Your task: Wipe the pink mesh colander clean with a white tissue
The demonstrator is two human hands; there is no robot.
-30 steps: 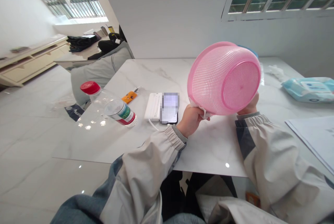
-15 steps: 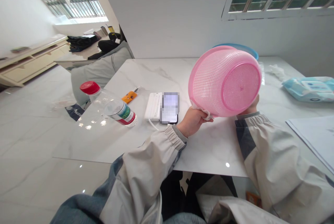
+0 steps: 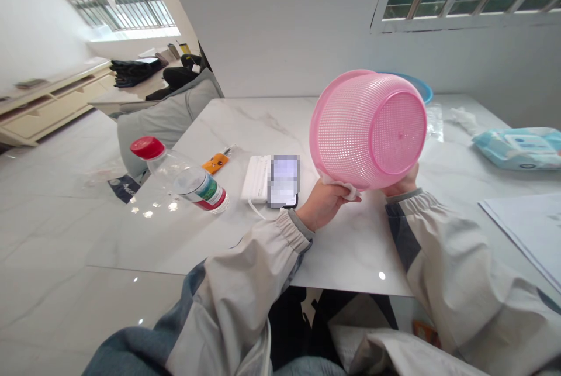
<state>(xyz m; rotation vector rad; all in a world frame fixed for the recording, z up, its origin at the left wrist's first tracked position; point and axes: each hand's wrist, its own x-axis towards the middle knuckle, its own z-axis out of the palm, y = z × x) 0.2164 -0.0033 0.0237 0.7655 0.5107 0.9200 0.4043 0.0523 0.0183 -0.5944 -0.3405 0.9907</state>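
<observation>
A pink plastic colander (image 3: 346,130) is held tilted on its side above the table, its round mesh base facing right and partly toward me. My left hand (image 3: 323,203) is closed on a white wipe (image 3: 350,191), pressed against the colander's lower rim. Behind the lower right of the colander, my right hand (image 3: 405,182) grips it; most of those fingers are hidden. Partly covered by the colander, a blue basin (image 3: 423,89) stands at the back.
Left of my hands lie a phone (image 3: 284,180), a white power bank with a cable (image 3: 255,179) and an orange item (image 3: 215,162). A red-capped plastic bottle (image 3: 205,189) stands farther left. At right are a wipes pack (image 3: 521,148) and papers (image 3: 528,227).
The colander has shifted slightly left and up and turned a little, showing less of its base. My right hand has moved left with it; my left hand stays nearly in place with the wipe.
</observation>
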